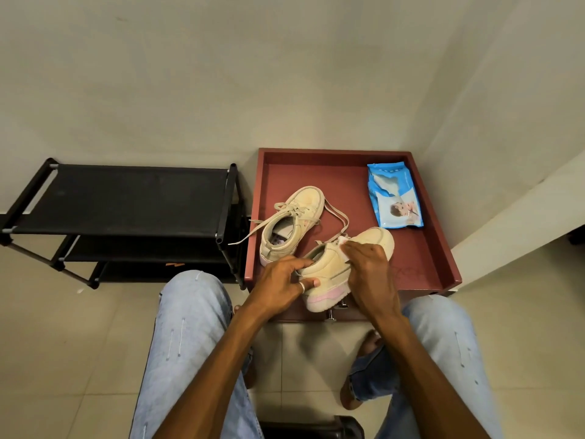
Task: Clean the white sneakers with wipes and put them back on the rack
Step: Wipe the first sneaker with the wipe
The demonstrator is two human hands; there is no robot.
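While my left hand (281, 280) is curling its fingers round the heel of the near sneaker (326, 264), tilted on its side at the front edge of the counter (424, 255), my right hand (368, 270) is pressing a wipe (343, 241) against its side under nearly flat fingers. Its sole is overhanging that edge, so rubbing too hard could be pushing it off, or snagging the loose laces (338, 212).

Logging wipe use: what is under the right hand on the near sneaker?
A thin white wipe, only its edge showing past the right hand, against the cream pink-soled sneaker; the hand covers the rest.
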